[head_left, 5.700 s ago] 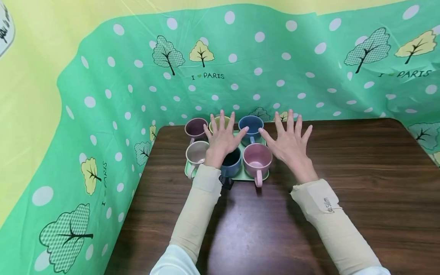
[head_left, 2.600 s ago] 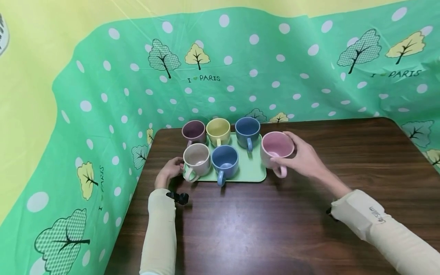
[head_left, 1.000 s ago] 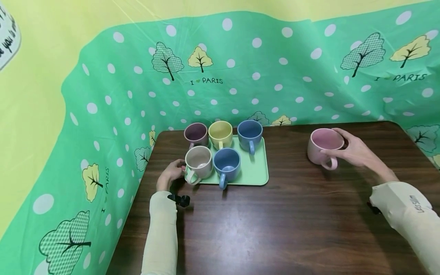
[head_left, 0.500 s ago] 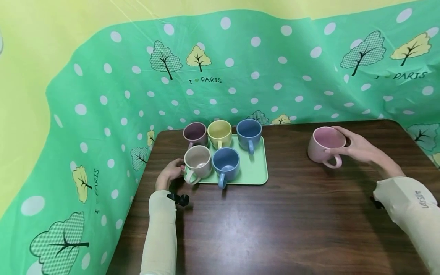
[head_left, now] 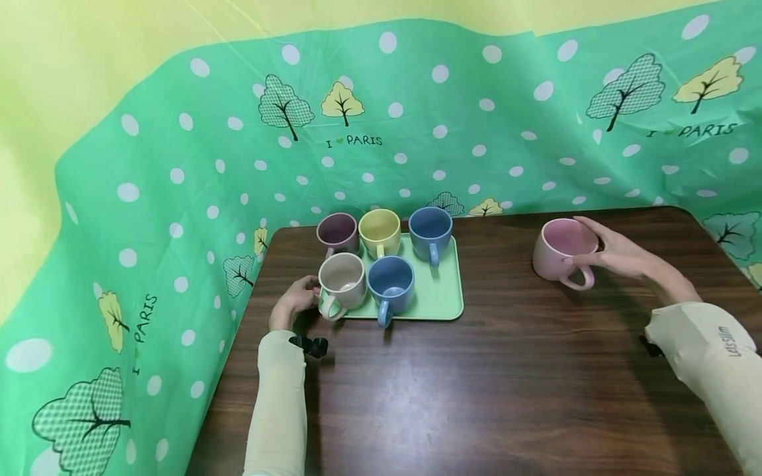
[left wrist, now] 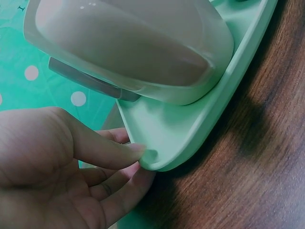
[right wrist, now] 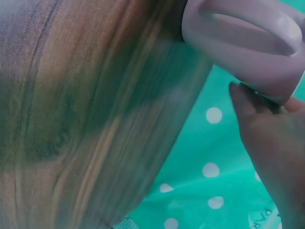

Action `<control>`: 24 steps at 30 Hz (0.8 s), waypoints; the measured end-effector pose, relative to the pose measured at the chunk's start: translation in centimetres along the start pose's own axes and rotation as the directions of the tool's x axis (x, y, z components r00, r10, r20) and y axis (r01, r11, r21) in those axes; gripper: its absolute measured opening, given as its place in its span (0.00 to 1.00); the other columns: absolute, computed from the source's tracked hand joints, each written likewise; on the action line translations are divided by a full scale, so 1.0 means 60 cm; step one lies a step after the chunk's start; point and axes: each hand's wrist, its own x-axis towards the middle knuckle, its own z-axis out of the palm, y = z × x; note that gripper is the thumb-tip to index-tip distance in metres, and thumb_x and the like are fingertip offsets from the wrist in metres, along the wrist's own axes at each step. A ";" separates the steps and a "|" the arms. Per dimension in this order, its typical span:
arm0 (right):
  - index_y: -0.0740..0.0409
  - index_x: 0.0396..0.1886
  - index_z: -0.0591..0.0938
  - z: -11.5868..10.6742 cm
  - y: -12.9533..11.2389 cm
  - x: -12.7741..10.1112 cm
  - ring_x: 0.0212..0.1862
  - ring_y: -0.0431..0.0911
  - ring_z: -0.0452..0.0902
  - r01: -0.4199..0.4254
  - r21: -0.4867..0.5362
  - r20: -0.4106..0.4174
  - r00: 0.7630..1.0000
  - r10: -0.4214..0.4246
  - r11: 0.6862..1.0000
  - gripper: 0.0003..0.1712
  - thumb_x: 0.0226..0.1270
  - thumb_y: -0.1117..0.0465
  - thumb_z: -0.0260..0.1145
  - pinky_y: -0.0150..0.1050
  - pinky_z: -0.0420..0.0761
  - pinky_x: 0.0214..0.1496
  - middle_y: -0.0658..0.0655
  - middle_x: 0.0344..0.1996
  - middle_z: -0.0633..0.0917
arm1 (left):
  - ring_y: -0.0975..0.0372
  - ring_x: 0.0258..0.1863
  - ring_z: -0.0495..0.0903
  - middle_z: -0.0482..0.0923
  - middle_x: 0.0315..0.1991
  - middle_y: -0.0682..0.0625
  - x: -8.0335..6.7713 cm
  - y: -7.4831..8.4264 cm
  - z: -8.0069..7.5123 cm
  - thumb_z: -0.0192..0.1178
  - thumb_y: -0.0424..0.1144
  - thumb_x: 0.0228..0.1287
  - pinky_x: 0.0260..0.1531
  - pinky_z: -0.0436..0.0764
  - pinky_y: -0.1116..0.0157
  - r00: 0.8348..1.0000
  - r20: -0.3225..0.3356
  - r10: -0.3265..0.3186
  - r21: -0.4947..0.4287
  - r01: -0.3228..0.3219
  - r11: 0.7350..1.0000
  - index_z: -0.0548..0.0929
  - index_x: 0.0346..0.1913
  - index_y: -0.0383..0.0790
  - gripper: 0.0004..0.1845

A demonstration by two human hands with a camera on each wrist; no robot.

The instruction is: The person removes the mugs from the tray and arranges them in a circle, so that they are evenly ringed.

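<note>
At the tray's front left corner, my left hand (head_left: 294,301) pinches the light green tray (head_left: 443,291); in the left wrist view the thumb (left wrist: 131,153) lies on the rim, with fingers below it. On the tray, a greige mug (head_left: 343,274) stands nearest that hand, beside a blue mug (head_left: 391,281). Behind them are a purple mug (head_left: 337,231), a yellow mug (head_left: 380,231) and another blue mug (head_left: 430,231). Far to the right, my right hand (head_left: 625,256) grips a pink mug (head_left: 550,258) by its upper side. That mug is upright on the table, its handle toward the front right.
Dark wood-grain table (head_left: 417,396) extends in front of the tray and between it and the pink mug. A green and yellow printed cloth (head_left: 506,119) hangs behind and along the left side.
Earlier both hands were spread above the mugs. My left hand has since taken the tray's edge; my right has carried the pink mug rightward off the tray. The last half second shows little movement.
</note>
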 end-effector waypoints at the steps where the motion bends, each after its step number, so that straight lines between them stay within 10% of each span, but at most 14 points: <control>1: 0.58 0.76 0.35 0.000 -0.003 0.000 0.65 0.68 0.54 -0.004 0.006 0.006 1.000 0.004 1.000 0.57 0.63 0.53 0.64 0.67 0.61 0.56 0.77 0.68 0.53 | 0.58 0.40 0.72 0.71 0.43 0.43 0.000 -0.001 0.000 0.48 0.22 0.60 0.40 0.74 0.66 1.000 0.001 0.000 -0.003 0.000 1.000 0.63 0.68 0.31 0.30; 10: 0.56 0.75 0.30 -0.005 -0.036 0.002 0.73 0.69 0.33 0.000 -0.097 -0.116 0.993 -0.011 0.995 0.63 0.61 0.43 0.65 0.73 0.49 0.62 0.72 0.73 0.35 | 0.58 0.39 0.72 0.72 0.43 0.42 0.003 -0.003 0.004 0.48 0.21 0.60 0.40 0.74 0.66 1.000 -0.002 0.002 -0.030 -0.002 1.000 0.63 0.68 0.30 0.30; 24: 0.46 0.77 0.40 0.025 -0.130 0.025 0.72 0.67 0.47 0.128 0.015 -0.239 0.964 -0.121 0.992 0.56 0.61 0.44 0.66 0.68 0.55 0.64 0.65 0.75 0.48 | 0.55 0.43 0.73 0.71 0.50 0.37 0.001 0.005 0.004 0.47 0.27 0.67 0.43 0.75 0.64 1.000 0.006 -0.009 0.025 0.009 1.000 0.63 0.66 0.30 0.25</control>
